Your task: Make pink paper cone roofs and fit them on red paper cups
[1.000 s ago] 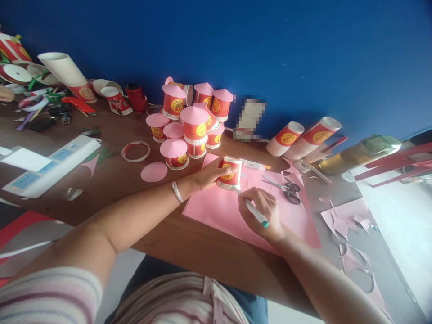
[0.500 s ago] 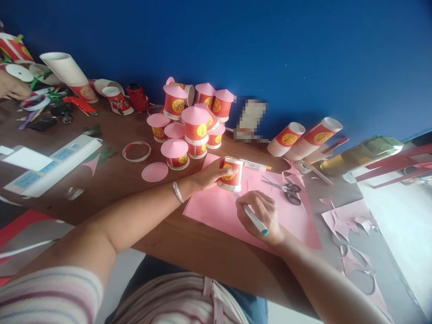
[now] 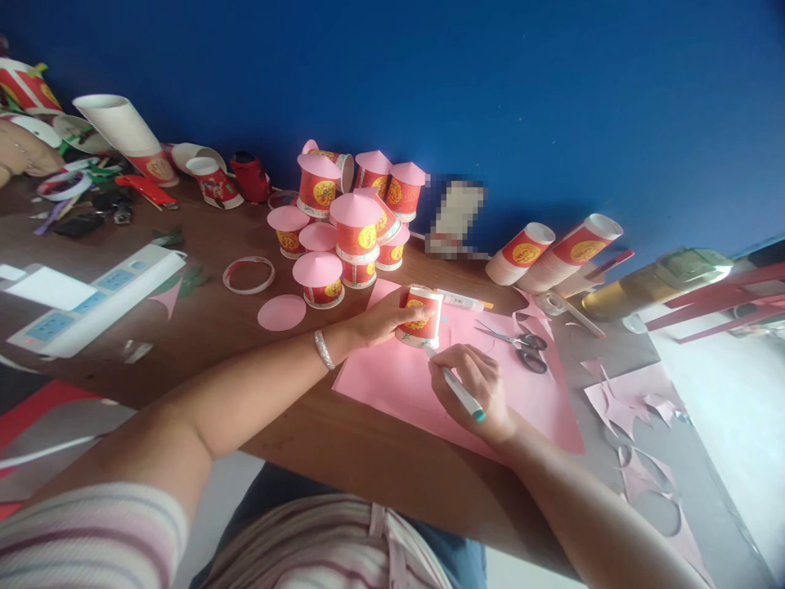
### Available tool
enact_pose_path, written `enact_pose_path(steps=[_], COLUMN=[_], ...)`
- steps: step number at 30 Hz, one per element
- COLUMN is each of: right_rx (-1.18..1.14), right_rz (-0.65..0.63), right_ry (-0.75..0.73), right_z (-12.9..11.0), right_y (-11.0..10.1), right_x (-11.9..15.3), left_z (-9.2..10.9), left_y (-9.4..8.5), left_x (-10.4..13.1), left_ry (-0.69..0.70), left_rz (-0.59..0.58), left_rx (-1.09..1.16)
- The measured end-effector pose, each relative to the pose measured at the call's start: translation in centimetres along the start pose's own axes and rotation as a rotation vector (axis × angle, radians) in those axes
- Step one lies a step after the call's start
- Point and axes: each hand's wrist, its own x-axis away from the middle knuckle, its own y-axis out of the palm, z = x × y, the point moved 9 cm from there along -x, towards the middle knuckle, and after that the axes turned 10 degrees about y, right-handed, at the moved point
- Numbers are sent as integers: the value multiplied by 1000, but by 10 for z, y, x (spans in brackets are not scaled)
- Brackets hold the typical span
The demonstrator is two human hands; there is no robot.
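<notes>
My left hand [image 3: 388, 320] is wrapped round a red paper cup [image 3: 419, 327] with a yellow print and a pale lower band. Close to its lower edge, my right hand [image 3: 469, 380] pinches a white marker pen [image 3: 461, 394] with a green end; whether the tip touches the cup I cannot tell. Both hands are over pink paper sheets [image 3: 392, 397]. On the sheets to the right lie black-handled scissors [image 3: 527, 348], and behind the cup rests another white pen [image 3: 459, 300]. Beyond my left hand stand several red cups with pink cone roofs [image 3: 356, 211].
A pink paper disc [image 3: 281, 312], a paper ring [image 3: 248, 276] and a white power strip [image 3: 101, 298] lie to the left. Stacked paper cups [image 3: 561, 249] and a gold bottle [image 3: 659, 282] are at the back right. Another person's hand [image 3: 24, 151] shows at far left.
My two hands, the cup and the pen have barely shifted; the pen's green end is slightly higher and further left. At far left, the other person's hand has moved.
</notes>
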Motion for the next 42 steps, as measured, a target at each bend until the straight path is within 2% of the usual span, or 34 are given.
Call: enact_pose_path(steps=[11, 20, 28, 32, 35, 38, 42], right_rx=[-9, -97, -111, -83, -33, 15, 61], right_rz=[-25, -42, -73, -14, 18, 54, 38], right_ry=[6, -88, -177, -160, -33, 74, 75], right_z=[1, -10, -18, -7, 13, 29, 34], right_y=[1, -4, 1, -5, -6, -6, 1], right_x=[-3, -3, 4, 5, 2, 0, 0], left_z=[-2, -4, 3, 5, 5, 4, 1], left_y=[0, -2, 3, 2, 0, -7, -10], left_x=[0, 1, 1, 0, -1, -3, -5], left_ry=[14, -10, -11, -2, 13, 24, 18], left_rz=[-43, -2, 6, -6, -14, 28, 46], left_rx=[-28, -18, 37, 72, 109, 130, 122])
